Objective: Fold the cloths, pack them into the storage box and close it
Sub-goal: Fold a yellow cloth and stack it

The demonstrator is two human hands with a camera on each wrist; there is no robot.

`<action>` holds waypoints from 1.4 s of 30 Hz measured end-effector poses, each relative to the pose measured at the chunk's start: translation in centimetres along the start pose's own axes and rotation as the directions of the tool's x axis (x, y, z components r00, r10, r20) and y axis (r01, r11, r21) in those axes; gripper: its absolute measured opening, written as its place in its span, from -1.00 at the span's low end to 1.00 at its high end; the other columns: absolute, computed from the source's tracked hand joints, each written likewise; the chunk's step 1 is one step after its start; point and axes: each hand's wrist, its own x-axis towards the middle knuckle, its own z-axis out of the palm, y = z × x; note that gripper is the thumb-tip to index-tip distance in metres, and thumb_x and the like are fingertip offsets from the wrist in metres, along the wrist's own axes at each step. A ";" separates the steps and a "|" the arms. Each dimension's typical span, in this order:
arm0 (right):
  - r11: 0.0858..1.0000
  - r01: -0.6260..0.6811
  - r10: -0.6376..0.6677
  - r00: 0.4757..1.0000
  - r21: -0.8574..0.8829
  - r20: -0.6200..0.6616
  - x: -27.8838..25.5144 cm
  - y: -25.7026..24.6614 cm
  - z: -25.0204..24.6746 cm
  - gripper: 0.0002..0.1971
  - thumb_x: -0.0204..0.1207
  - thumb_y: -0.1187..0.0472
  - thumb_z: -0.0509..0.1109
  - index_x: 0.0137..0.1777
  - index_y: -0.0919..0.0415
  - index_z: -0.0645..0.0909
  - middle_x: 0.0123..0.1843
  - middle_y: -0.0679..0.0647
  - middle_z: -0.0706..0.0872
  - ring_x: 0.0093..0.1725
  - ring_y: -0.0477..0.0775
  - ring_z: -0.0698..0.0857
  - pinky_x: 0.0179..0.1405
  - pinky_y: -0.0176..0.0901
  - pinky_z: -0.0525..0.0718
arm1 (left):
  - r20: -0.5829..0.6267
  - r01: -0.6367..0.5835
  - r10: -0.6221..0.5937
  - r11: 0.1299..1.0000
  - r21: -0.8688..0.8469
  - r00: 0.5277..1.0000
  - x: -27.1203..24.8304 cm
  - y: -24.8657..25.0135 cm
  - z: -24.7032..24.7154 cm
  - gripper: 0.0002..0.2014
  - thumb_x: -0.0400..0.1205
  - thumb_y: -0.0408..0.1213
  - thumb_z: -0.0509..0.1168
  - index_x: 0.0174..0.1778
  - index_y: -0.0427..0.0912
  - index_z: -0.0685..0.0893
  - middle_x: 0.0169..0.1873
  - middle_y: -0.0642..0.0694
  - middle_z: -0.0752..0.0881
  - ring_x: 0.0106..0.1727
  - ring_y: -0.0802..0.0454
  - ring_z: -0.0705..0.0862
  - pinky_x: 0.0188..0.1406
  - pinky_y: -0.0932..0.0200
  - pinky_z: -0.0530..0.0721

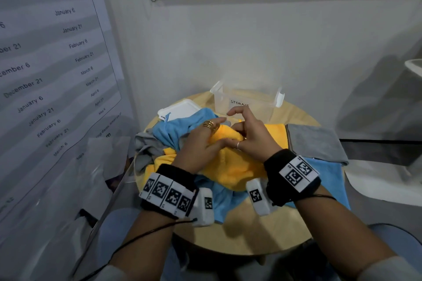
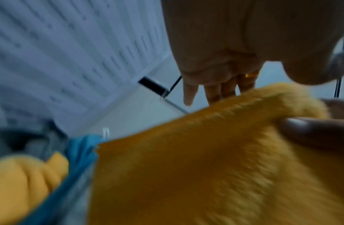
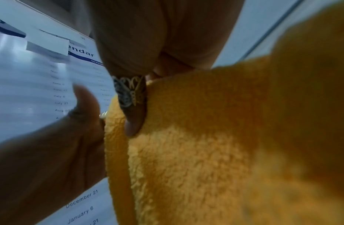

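Both hands are meeting over a fluffy yellow cloth [image 1: 228, 166] bunched at the middle of the round, pale wooden counter [image 1: 255, 235]. The left hand [image 1: 201, 143], wearing gold rings, is pinching a raised fold of the deep, fleecy pile between thumb and curled fingers. The right hand [image 1: 249, 134] is pinching the same ridge from the other side, thumb and middle fingers closed on it while its index finger is arching free above. In the right wrist view the cloth's [image 3: 196, 152] nap is showing as loopy terry, with a ringed finger pressing into its edge.

A smoother, thin blue cloth [image 1: 178, 128] is lying crumpled beneath and to the left, spilling toward the near edge. A grey cloth [image 1: 317, 143], folded flat into a rectangle, is sitting at the right edge of the counter.

The clear plastic storage box [image 1: 246, 102], rectangular and open-topped, is standing at the far edge, labelled "STORAGE". Its white lid [image 1: 180, 109] is lying flat just beside it, to its left, partly under the blue cloth.
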 end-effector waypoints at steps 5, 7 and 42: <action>0.996 -0.047 0.047 0.999 -0.080 0.005 -1.0 1.3 0.0 -0.58 0.34 0.22 0.59 0.12 0.12 0.48 -0.47 -0.19 0.58 -0.44 -0.24 0.55 -0.40 -0.47 0.40 | -0.363 -0.002 0.026 0.998 0.066 0.931 0.1 0.2 1.1 -0.78 0.64 -0.27 0.29 0.02 -0.37 0.71 -0.09 -0.26 0.75 -0.03 -0.12 0.68 0.01 0.22 0.50; 0.991 -0.088 0.094 0.994 -0.103 0.053 -2.3 2.9 -0.5 -0.82 0.44 0.19 0.51 0.03 0.09 0.66 -0.32 -0.21 0.69 -0.31 -0.29 0.62 -0.26 -0.40 0.51 | -0.456 0.029 -0.003 0.998 0.050 0.890 0.4 -0.2 0.2 -0.81 0.67 -0.34 0.24 0.00 -0.39 0.69 -0.12 -0.24 0.72 -0.09 -0.04 0.61 -0.08 0.33 0.41; 0.575 -0.534 0.740 0.663 0.620 -0.115 -7.5 9.1 -6.2 -0.61 0.67 0.02 0.15 0.42 0.18 0.46 0.30 0.15 0.63 0.23 0.22 0.62 0.20 0.17 0.61 | 0.434 0.566 -0.369 0.437 -0.699 0.822 0.5 -5.7 7.9 -0.14 0.45 -0.03 0.48 0.58 -0.02 0.15 0.45 -0.14 0.49 0.37 -0.11 0.57 0.27 -0.14 0.63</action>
